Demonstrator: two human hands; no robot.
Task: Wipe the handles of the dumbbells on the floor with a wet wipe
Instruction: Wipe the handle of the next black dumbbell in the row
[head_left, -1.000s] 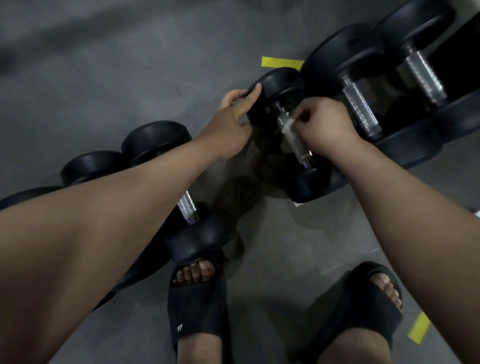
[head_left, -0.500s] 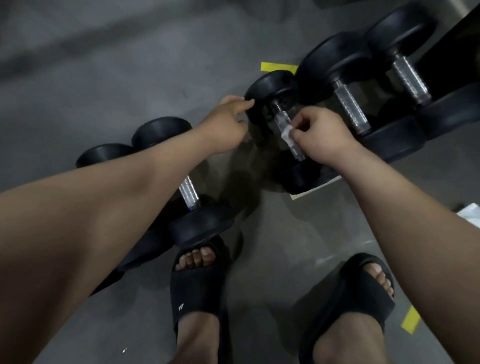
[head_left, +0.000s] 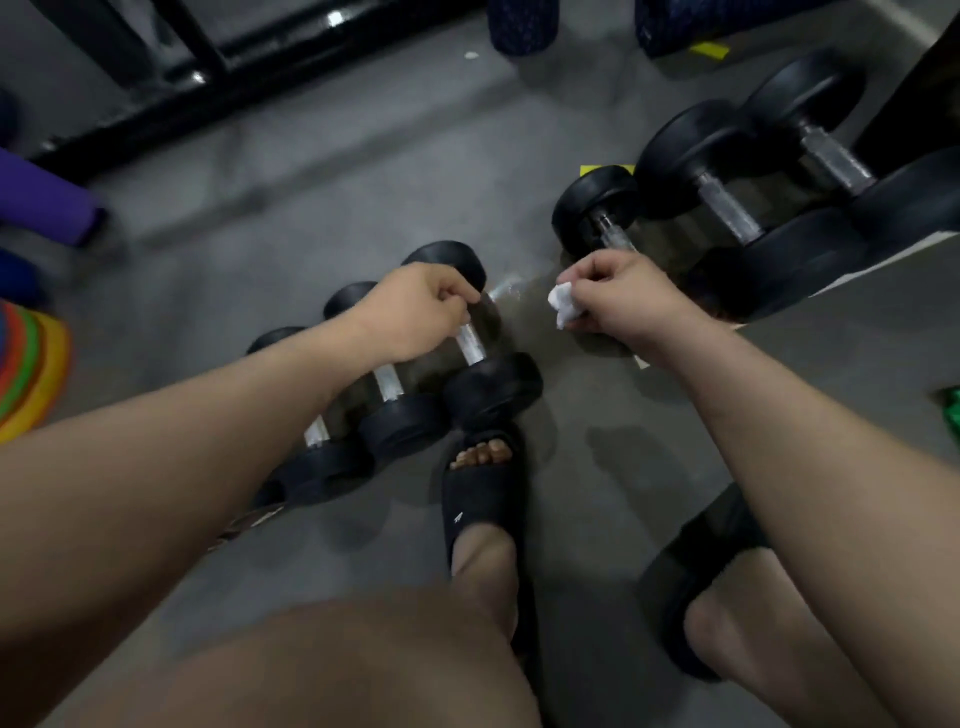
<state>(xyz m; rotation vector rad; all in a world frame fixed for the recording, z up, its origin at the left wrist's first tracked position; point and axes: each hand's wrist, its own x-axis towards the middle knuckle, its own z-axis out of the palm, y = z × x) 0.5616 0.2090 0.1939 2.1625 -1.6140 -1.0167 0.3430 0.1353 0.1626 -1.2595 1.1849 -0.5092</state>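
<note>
The left hand (head_left: 415, 312) is gripping the small dumbbell (head_left: 491, 389) by its front-to-back handle (head_left: 471, 345), while the right hand (head_left: 623, 296) is clutching the wet wipe (head_left: 563, 306) just right of it.

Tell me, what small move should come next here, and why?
Probably the right hand should carry the wet wipe left onto the bare handle of the small dumbbell that the left hand grips. The wipe is bunched in its fingers, touching no metal, while that handle is steadied and close.
</note>
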